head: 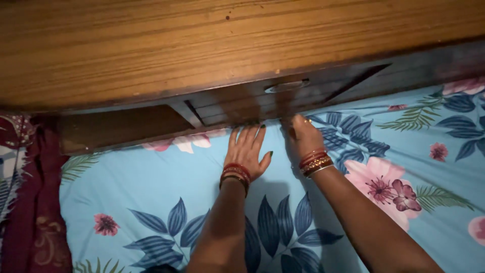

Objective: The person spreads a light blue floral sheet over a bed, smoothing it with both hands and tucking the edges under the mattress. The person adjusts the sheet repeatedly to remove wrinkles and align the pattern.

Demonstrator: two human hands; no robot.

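Note:
My left hand [247, 149] lies flat on a light blue bed sheet [151, 187] printed with dark blue leaves and pink flowers, fingers apart and reaching the foot of the wooden headboard [202, 45]. My right hand [302, 135] rests beside it, fingers curled down at the seam where the sheet meets the headboard; whether it pinches cloth is hidden. Both wrists wear red and gold bangles.
The headboard has dark lower panels [242, 103] with a round recessed pull [286, 86]. A maroon cloth [35, 202] hangs along the left edge of the bed. The sheet spreads to the right with large pink flowers [384, 189].

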